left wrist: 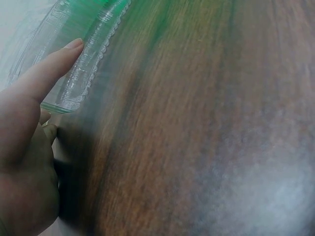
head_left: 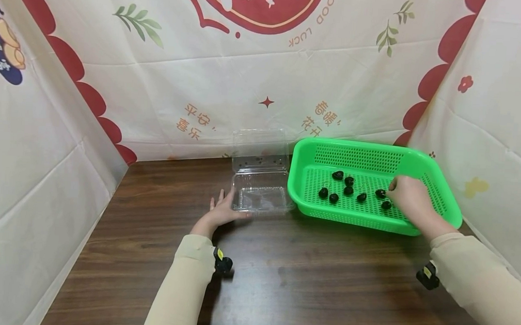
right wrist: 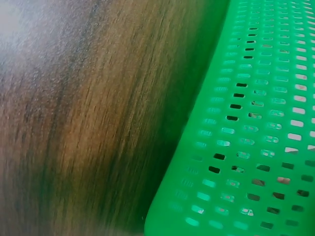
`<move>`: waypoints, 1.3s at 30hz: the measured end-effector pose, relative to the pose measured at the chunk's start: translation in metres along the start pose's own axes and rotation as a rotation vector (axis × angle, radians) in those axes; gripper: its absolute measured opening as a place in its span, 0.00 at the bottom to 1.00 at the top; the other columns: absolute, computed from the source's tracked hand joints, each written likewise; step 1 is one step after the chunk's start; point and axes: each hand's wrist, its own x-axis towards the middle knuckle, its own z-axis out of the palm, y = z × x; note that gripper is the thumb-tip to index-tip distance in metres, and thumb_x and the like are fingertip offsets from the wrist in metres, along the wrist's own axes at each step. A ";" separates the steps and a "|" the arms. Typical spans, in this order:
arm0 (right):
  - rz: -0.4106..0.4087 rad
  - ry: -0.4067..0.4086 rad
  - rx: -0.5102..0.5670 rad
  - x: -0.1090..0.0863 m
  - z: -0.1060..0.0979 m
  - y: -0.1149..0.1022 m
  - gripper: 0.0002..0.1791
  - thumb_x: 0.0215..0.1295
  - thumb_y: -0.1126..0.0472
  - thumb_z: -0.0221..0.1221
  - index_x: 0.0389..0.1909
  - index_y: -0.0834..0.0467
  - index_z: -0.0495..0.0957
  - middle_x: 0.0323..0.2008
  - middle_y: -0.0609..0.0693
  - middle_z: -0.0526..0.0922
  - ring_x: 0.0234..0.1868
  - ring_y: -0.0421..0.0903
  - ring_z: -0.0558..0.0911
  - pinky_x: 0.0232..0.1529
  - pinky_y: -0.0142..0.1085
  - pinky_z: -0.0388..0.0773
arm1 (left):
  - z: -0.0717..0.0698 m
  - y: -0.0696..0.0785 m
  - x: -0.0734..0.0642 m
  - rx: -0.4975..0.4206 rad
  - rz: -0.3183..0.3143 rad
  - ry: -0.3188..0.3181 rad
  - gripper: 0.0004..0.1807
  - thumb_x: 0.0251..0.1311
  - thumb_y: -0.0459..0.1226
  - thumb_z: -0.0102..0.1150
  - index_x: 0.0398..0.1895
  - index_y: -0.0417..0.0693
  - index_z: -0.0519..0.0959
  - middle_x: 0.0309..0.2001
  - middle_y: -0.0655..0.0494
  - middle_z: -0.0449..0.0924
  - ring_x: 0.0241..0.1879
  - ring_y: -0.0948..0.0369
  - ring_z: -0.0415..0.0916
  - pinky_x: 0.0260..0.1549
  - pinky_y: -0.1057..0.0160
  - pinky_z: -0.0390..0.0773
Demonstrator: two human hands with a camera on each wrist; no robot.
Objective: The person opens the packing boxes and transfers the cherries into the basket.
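A clear plastic clamshell box (head_left: 263,194) stands on the wooden table with its lid (head_left: 261,150) raised at the back. My left hand (head_left: 223,210) rests at the box's front left corner. Its straight thumb (left wrist: 64,61) lies along the front wall, while the other fingers spread by the left side. Inside the green basket (head_left: 299,183), several small dark round pieces (head_left: 348,190) lie scattered on the mesh floor. My right hand (head_left: 409,200) reaches over them with bent fingers, the fingertips right beside one dark piece (head_left: 380,193); I cannot tell whether they pinch it.
Close to the box's right side stands the basket, its slotted wall (right wrist: 246,147) filling the right part of the right wrist view. Printed cloth (head_left: 246,79) hangs behind and on both sides of the table (head_left: 307,281). A small black device (head_left: 223,262) sits at my left wrist.
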 end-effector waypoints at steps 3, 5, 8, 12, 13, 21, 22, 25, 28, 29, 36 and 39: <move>0.011 -0.038 -0.008 0.000 0.000 0.000 0.13 0.56 0.70 0.53 0.16 0.57 0.64 0.16 0.47 0.61 0.19 0.46 0.62 0.24 0.40 0.59 | 0.001 0.000 0.000 -0.005 0.005 -0.001 0.65 0.51 0.56 0.71 0.79 0.51 0.34 0.77 0.49 0.39 0.75 0.51 0.21 0.66 0.45 0.18; 0.015 -0.057 -0.015 0.000 0.000 0.000 0.12 0.58 0.69 0.55 0.18 0.58 0.66 0.17 0.49 0.65 0.21 0.47 0.64 0.24 0.41 0.62 | 0.001 -0.001 0.000 -0.006 0.003 0.000 0.65 0.50 0.56 0.71 0.79 0.51 0.34 0.77 0.50 0.39 0.75 0.52 0.21 0.66 0.45 0.18; 0.019 -0.080 -0.022 0.001 0.000 0.000 0.08 0.59 0.68 0.56 0.22 0.61 0.69 0.20 0.51 0.69 0.23 0.49 0.66 0.25 0.42 0.65 | 0.000 -0.001 0.001 0.000 -0.007 0.002 0.65 0.50 0.56 0.71 0.79 0.51 0.34 0.78 0.50 0.38 0.75 0.52 0.21 0.67 0.46 0.18; 0.021 -0.091 -0.029 0.003 0.001 -0.001 0.11 0.60 0.67 0.56 0.21 0.60 0.68 0.19 0.50 0.66 0.22 0.48 0.65 0.26 0.41 0.63 | -0.001 -0.001 0.001 0.014 -0.006 0.000 0.65 0.50 0.56 0.71 0.79 0.50 0.35 0.77 0.49 0.38 0.75 0.52 0.21 0.67 0.46 0.19; 0.021 -0.093 -0.031 0.004 0.001 -0.001 0.11 0.60 0.67 0.56 0.20 0.59 0.67 0.18 0.49 0.65 0.21 0.48 0.65 0.26 0.41 0.62 | -0.001 -0.002 0.001 0.019 -0.007 -0.003 0.65 0.50 0.56 0.71 0.79 0.50 0.35 0.78 0.49 0.38 0.75 0.52 0.22 0.67 0.46 0.19; 0.020 -0.098 -0.019 0.005 0.001 0.000 0.11 0.60 0.65 0.58 0.35 0.72 0.76 0.34 0.67 0.80 0.34 0.61 0.78 0.37 0.56 0.74 | -0.004 -0.006 -0.002 0.071 -0.003 -0.027 0.68 0.45 0.55 0.75 0.79 0.48 0.37 0.77 0.45 0.40 0.75 0.51 0.26 0.69 0.46 0.25; 0.022 -0.098 -0.019 0.005 0.000 0.000 0.13 0.61 0.65 0.59 0.38 0.74 0.76 0.37 0.69 0.80 0.37 0.63 0.79 0.39 0.58 0.74 | -0.004 -0.007 -0.002 0.081 0.004 -0.028 0.69 0.44 0.55 0.76 0.79 0.47 0.37 0.77 0.44 0.41 0.75 0.50 0.27 0.69 0.46 0.26; 0.029 -0.107 -0.022 0.005 -0.001 -0.001 0.16 0.62 0.63 0.59 0.41 0.75 0.76 0.41 0.71 0.80 0.40 0.66 0.78 0.40 0.59 0.73 | -0.005 -0.008 -0.003 0.114 0.021 -0.027 0.68 0.43 0.54 0.77 0.79 0.46 0.38 0.77 0.43 0.42 0.75 0.49 0.29 0.70 0.45 0.28; 0.033 -0.116 -0.022 0.005 -0.002 -0.003 0.17 0.63 0.62 0.59 0.42 0.75 0.77 0.42 0.71 0.80 0.40 0.65 0.78 0.39 0.58 0.73 | -0.005 -0.006 -0.004 0.146 0.048 -0.020 0.68 0.42 0.52 0.78 0.78 0.45 0.40 0.76 0.43 0.44 0.75 0.46 0.31 0.70 0.44 0.31; 0.034 -0.119 -0.024 0.005 -0.002 -0.004 0.17 0.63 0.62 0.60 0.43 0.74 0.77 0.43 0.71 0.79 0.41 0.65 0.78 0.39 0.58 0.73 | -0.006 -0.006 -0.005 0.155 0.056 -0.018 0.68 0.42 0.51 0.78 0.78 0.43 0.41 0.76 0.42 0.44 0.75 0.45 0.31 0.70 0.43 0.32; 0.050 -0.132 -0.061 0.002 -0.004 -0.013 0.20 0.63 0.57 0.61 0.46 0.71 0.78 0.46 0.70 0.80 0.40 0.65 0.80 0.33 0.55 0.76 | -0.005 -0.005 -0.012 0.223 0.071 -0.035 0.68 0.41 0.50 0.79 0.77 0.38 0.42 0.76 0.42 0.44 0.75 0.43 0.33 0.70 0.43 0.36; 0.058 -0.132 -0.069 0.001 -0.005 -0.018 0.19 0.63 0.57 0.60 0.46 0.69 0.78 0.45 0.68 0.81 0.37 0.61 0.81 0.26 0.49 0.76 | -0.005 -0.006 -0.015 0.236 0.071 -0.034 0.68 0.41 0.49 0.79 0.77 0.38 0.42 0.76 0.43 0.44 0.75 0.43 0.33 0.70 0.43 0.38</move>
